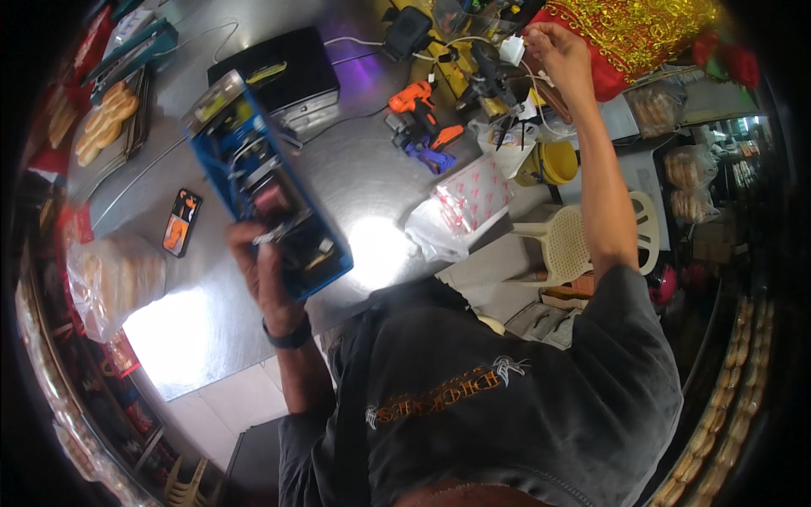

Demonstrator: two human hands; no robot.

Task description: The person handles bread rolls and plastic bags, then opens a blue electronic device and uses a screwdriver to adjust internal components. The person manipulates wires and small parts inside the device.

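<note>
My left hand is closed over the left wall of a long blue tool tray. Inside the tray lie loose tools and small parts, and a shiny metal tool shows by my fingertips. Far to the right, my right arm is stretched out. My right hand has its fingers bent together beside a white plug adapter with cables around it. Whatever is between those fingers is too small to make out. Just right of that hand is a red cloth with gold trim.
On the metal table are a black box, an orange power tool, a blue-purple clamp-like tool and a phone. Bagged bread lies at left. A yellow bucket and a cream plastic chair stand right.
</note>
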